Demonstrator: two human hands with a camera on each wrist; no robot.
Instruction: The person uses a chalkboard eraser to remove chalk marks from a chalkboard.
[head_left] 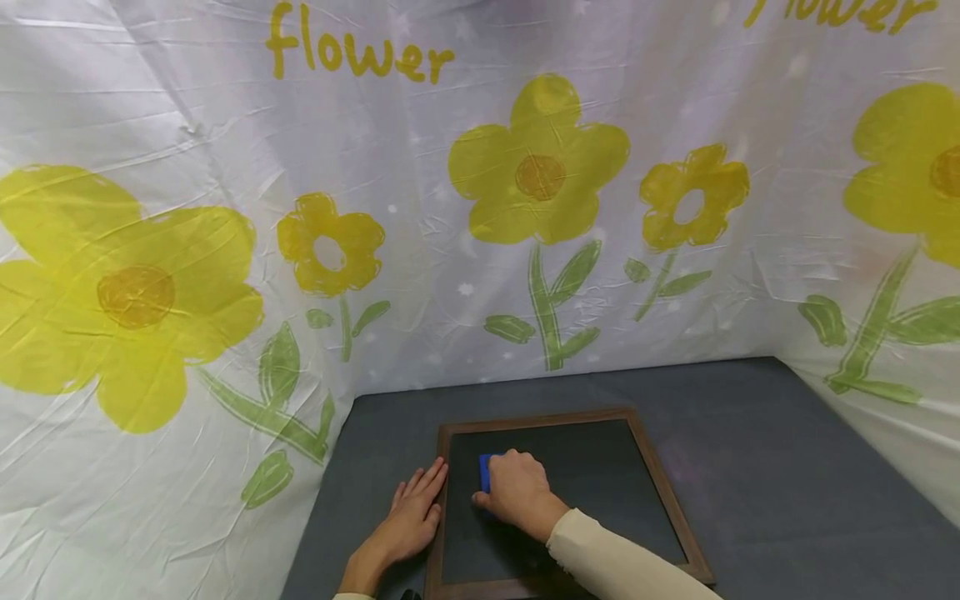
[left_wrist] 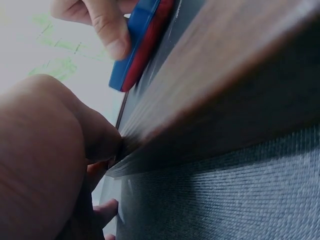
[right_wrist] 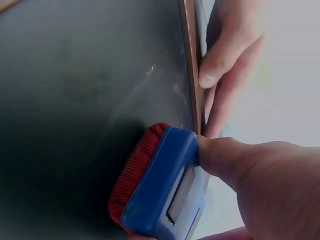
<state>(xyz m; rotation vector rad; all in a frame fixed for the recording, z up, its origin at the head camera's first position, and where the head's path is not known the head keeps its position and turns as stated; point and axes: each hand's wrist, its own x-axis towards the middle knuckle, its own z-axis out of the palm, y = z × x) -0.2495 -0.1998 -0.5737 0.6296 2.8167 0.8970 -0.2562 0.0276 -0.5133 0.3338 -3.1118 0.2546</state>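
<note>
A chalkboard (head_left: 585, 500) with a brown wooden frame (head_left: 660, 475) lies on the dark table. My right hand (head_left: 517, 492) grips a blue eraser (right_wrist: 160, 185) by its sides, over the left part of the board. The red ribbed pad (right_wrist: 137, 172) of the eraser faces the board surface. Faint chalky smears show beside it in the right wrist view. At the frame's left edge rests my left hand (head_left: 411, 512), its fingers extended and its thumb against the wood. In the left wrist view the left thumb (left_wrist: 95, 130) touches the frame's side.
Dark grey cloth covers the table (head_left: 787, 467). Behind and beside it hangs a white curtain (head_left: 420, 317) printed with yellow flowers and the word "flower". A small black object (head_left: 410, 594) shows at the bottom edge, by the left wrist.
</note>
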